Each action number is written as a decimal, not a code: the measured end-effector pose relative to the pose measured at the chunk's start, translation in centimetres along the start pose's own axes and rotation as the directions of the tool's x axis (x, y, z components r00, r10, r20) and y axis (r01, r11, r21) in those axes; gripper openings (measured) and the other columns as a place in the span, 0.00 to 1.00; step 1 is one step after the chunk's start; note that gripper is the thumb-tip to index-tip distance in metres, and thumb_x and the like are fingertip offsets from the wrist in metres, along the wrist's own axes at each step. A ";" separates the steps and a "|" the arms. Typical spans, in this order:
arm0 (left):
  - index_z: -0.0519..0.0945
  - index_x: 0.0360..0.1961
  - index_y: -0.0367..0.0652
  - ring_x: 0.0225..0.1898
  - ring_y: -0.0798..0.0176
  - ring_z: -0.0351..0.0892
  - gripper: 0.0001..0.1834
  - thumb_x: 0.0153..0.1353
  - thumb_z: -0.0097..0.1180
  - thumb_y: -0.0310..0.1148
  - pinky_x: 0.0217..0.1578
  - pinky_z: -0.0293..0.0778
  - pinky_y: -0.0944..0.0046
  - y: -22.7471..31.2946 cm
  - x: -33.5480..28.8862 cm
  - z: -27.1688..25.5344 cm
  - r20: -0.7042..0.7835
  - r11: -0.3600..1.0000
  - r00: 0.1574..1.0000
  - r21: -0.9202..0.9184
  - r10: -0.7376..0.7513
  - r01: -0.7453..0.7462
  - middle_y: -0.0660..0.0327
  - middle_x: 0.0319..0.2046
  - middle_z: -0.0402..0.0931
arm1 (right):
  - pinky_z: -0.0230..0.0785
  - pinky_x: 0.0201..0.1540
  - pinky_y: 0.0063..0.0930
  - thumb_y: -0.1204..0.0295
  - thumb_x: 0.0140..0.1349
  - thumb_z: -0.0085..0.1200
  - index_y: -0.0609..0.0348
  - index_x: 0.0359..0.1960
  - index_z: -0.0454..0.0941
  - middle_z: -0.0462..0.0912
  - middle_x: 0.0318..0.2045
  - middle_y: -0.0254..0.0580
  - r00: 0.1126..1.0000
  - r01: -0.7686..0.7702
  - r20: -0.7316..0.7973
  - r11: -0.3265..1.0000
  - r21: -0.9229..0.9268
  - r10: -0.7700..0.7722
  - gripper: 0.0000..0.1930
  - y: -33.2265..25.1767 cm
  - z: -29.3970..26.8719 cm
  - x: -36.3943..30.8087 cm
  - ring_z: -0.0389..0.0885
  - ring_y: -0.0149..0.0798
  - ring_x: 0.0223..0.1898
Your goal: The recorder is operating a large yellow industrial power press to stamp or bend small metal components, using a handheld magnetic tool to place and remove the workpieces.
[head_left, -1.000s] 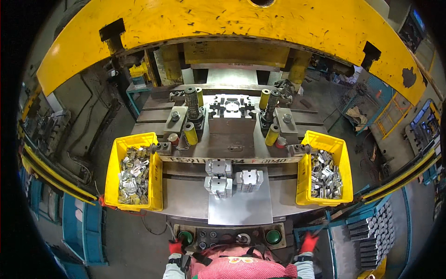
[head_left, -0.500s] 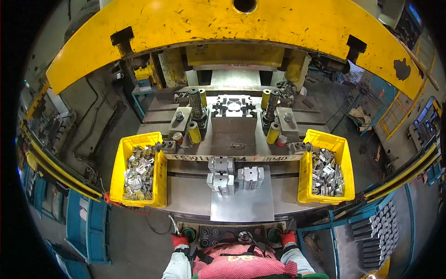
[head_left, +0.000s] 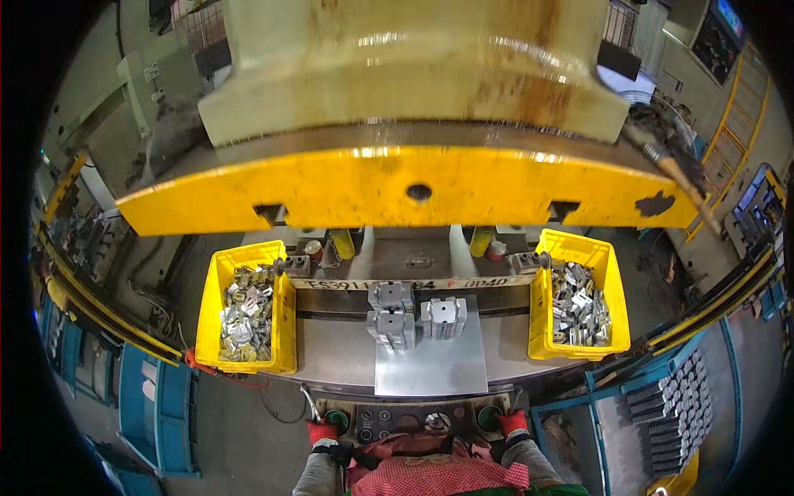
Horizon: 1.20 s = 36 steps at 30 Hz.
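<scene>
Flanking green buttons (head_left: 489, 418) — left hand (head_left: 322, 431), right hand (head_left: 513, 422), both red-gloved, grips too small to tell — metal stacks (head_left: 444, 314) ahead

Red-gloved hands (head_left: 322, 431) at two round green buttons (head_left: 338, 419)

From head height, the single fisheye view looks down over the control panel (head_left: 395, 420) toward the nearby press (head_left: 356, 188).

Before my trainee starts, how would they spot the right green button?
Between the table and the person lies a panel. The button sits at its right end, beside the right hand. Its green twin marks the left end; knobs between are smaller.
</scene>
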State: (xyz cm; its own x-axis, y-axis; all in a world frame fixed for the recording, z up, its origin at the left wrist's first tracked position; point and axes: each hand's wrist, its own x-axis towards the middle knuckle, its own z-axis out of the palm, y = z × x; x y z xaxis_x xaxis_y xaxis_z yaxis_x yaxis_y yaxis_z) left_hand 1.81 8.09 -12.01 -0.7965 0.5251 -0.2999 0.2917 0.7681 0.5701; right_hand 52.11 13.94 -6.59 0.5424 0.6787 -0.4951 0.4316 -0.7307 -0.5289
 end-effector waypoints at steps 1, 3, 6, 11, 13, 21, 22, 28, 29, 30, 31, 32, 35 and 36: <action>0.58 0.47 0.37 0.41 0.40 0.66 0.28 0.42 0.49 0.29 0.39 0.63 0.53 1.4 -0.8 -0.5 0.001 1.000 1.000 -0.015 0.001 -0.001 0.40 0.38 0.67 | 0.61 0.46 0.30 0.63 0.28 0.67 0.72 0.47 0.55 0.69 0.44 0.55 1.000 -0.009 -0.002 1.000 -0.016 0.009 0.44 -0.2 -0.4 -0.3 0.67 0.46 0.47; 0.58 0.46 0.37 0.40 0.40 0.67 0.27 0.42 0.49 0.30 0.38 0.63 0.53 4.1 -2.4 -1.8 -0.003 0.999 1.000 -0.047 0.006 -0.006 0.40 0.36 0.68 | 0.62 0.46 0.30 0.63 0.29 0.66 0.72 0.48 0.54 0.69 0.44 0.56 1.000 0.007 0.013 0.997 0.075 -0.008 0.44 1.7 0.4 1.0 0.68 0.45 0.47; 0.59 0.46 0.37 0.40 0.41 0.67 0.27 0.41 0.49 0.31 0.39 0.63 0.54 5.9 -3.1 -3.0 0.010 0.998 0.998 0.045 -0.054 0.053 0.40 0.36 0.68 | 0.63 0.45 0.30 0.64 0.30 0.65 0.72 0.48 0.55 0.69 0.43 0.54 0.999 0.001 0.047 0.997 0.081 -0.005 0.43 3.3 1.4 2.8 0.69 0.43 0.46; 0.61 0.43 0.38 0.33 0.47 0.70 0.29 0.38 0.57 0.32 0.34 0.66 0.55 1.1 -1.3 -3.4 -0.067 0.995 0.993 0.003 0.101 -0.101 0.48 0.31 0.70 | 0.64 0.39 0.32 0.66 0.31 0.63 0.72 0.43 0.61 0.72 0.37 0.49 0.999 0.000 0.041 0.983 0.182 -0.007 0.36 -3.6 -1.7 -2.9 0.71 0.39 0.39; 0.63 0.39 0.40 0.22 0.55 0.69 0.25 0.37 0.59 0.31 0.22 0.66 0.58 0.0 -1.0 -4.8 0.199 0.972 0.979 -0.223 -0.034 0.079 0.55 0.23 0.69 | 0.64 0.37 0.33 0.66 0.33 0.62 0.71 0.40 0.63 0.73 0.35 0.47 0.993 -0.105 0.090 0.911 0.399 0.075 0.32 -4.7 -3.1 -4.4 0.71 0.38 0.37; 0.66 0.35 0.44 0.15 0.67 0.68 0.09 0.50 0.46 0.26 0.13 0.64 0.68 15.3 -9.3 -18.4 0.027 0.409 0.997 -0.913 0.076 -0.006 0.63 0.18 0.66 | 0.59 0.46 0.30 0.69 0.51 0.52 0.69 0.51 0.55 0.66 0.46 0.55 0.645 0.479 -0.760 0.736 0.479 0.076 0.28 -4.9 -12.9 -0.4 0.66 0.43 0.46; 0.66 0.38 0.44 0.16 0.69 0.67 0.11 0.51 0.46 0.28 0.14 0.65 0.69 16.1 -7.9 -18.4 0.066 0.382 0.985 -0.924 0.159 0.000 0.64 0.18 0.66 | 0.58 0.47 0.29 0.67 0.52 0.51 0.67 0.53 0.53 0.66 0.46 0.53 0.656 0.607 -0.755 0.594 0.528 0.000 0.30 -11.1 -13.8 -3.2 0.65 0.40 0.46; 0.67 0.43 0.46 0.11 0.75 0.59 0.14 0.54 0.47 0.35 0.11 0.58 0.75 38.2 -6.8 -16.8 0.412 0.654 0.707 -0.750 0.574 -0.094 0.71 0.14 0.60 | 0.61 0.42 0.23 0.70 0.51 0.49 0.59 0.53 0.57 0.72 0.37 0.42 0.600 0.773 -0.263 0.463 0.434 -0.755 0.26 -32.0 -13.4 -6.5 0.70 0.32 0.37; 0.68 0.38 0.47 0.11 0.76 0.60 0.12 0.53 0.49 0.36 0.09 0.57 0.76 42.2 -7.0 -17.1 0.534 0.696 0.573 -0.712 0.622 -0.091 0.72 0.14 0.60 | 0.61 0.42 0.23 0.70 0.50 0.50 0.59 0.52 0.58 0.73 0.36 0.42 0.519 0.794 -0.171 0.400 0.458 -0.837 0.26 -35.5 -12.6 -6.4 0.70 0.31 0.37; 0.69 0.34 0.49 0.12 0.77 0.61 0.09 0.52 0.50 0.37 0.09 0.56 0.77 44.9 -5.6 -15.7 0.556 0.709 0.556 -0.699 0.618 -0.090 0.72 0.14 0.62 | 0.61 0.40 0.24 0.69 0.49 0.51 0.58 0.51 0.59 0.74 0.34 0.40 0.462 0.827 -0.110 0.383 0.412 -0.880 0.26 -38.7 -11.5 -5.5 0.71 0.30 0.35; 0.69 0.32 0.50 0.12 0.77 0.62 0.08 0.52 0.51 0.37 0.09 0.56 0.76 47.7 -5.9 -14.9 0.580 0.694 0.530 -0.720 0.619 -0.021 0.71 0.14 0.63 | 0.62 0.37 0.24 0.69 0.48 0.51 0.57 0.50 0.61 0.74 0.32 0.38 0.522 0.764 0.030 0.483 0.428 -0.852 0.25 -41.8 -11.3 -6.2 0.71 0.30 0.34; 0.70 0.31 0.50 0.12 0.77 0.62 0.07 0.51 0.51 0.38 0.09 0.56 0.76 50.3 -6.3 -14.0 0.603 0.677 0.499 -0.735 0.622 0.045 0.71 0.14 0.64 | 0.63 0.34 0.24 0.68 0.48 0.51 0.54 0.49 0.61 0.74 0.31 0.37 0.433 0.832 -0.017 0.392 0.393 -0.901 0.24 -44.1 -10.1 -4.8 0.71 0.31 0.32; 0.73 0.27 0.48 0.13 0.75 0.64 0.07 0.49 0.54 0.38 0.12 0.59 0.73 55.0 -3.5 -9.4 0.657 0.706 0.369 -0.708 0.657 0.002 0.70 0.16 0.67 | 0.63 0.34 0.24 0.65 0.45 0.52 0.60 0.46 0.64 0.74 0.32 0.39 0.514 0.835 0.036 0.510 0.204 -0.857 0.24 -49.5 -7.5 0.0 0.72 0.35 0.33; 0.74 0.27 0.46 0.13 0.74 0.64 0.08 0.48 0.54 0.37 0.13 0.60 0.72 55.6 -2.1 -7.6 0.583 0.646 0.330 -0.753 0.742 -0.122 0.69 0.16 0.68 | 0.63 0.34 0.25 0.65 0.45 0.52 0.61 0.45 0.64 0.74 0.32 0.40 0.560 0.814 0.052 0.561 0.150 -0.827 0.25 -50.6 -6.9 1.5 0.72 0.36 0.34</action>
State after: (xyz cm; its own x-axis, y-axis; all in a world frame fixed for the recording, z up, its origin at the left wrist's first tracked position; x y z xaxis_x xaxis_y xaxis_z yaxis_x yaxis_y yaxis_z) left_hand 15.70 46.89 26.18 0.2629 0.9571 -0.1218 -0.1137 0.1560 0.9812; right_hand 35.99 51.44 24.20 -0.0906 0.9881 0.1239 0.5757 0.1535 -0.8031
